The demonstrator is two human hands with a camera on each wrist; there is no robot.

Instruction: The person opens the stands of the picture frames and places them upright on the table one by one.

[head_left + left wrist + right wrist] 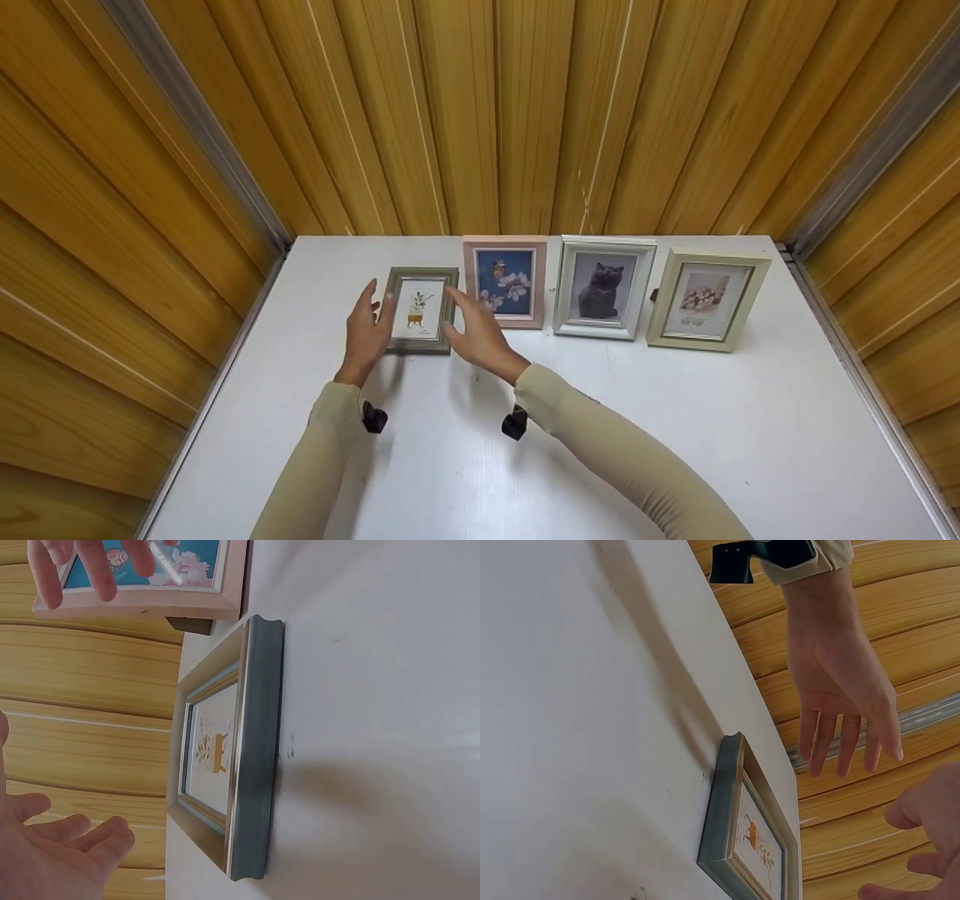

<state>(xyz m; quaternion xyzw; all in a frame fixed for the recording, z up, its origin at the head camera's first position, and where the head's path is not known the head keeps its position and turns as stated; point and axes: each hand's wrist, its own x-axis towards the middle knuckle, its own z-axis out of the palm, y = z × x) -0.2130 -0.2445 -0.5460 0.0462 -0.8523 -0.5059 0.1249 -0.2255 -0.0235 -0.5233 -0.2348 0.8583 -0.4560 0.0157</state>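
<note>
Fingers of both hands are straight and spread, gripping nothing. Near the lower centre of the head view, two beige sleeves rise to the left hand point(365, 328) and right hand point(475, 332), palms facing each other either side of the grey-green frame point(420, 310), just apart from it. Farther back stand the pink frame point(505, 281), white cat frame point(603, 287) and cream frame point(707, 299).

You see bright, even light; soft shadows under both arms; wide-angle bowing at edges; slightly soft focus.
</note>
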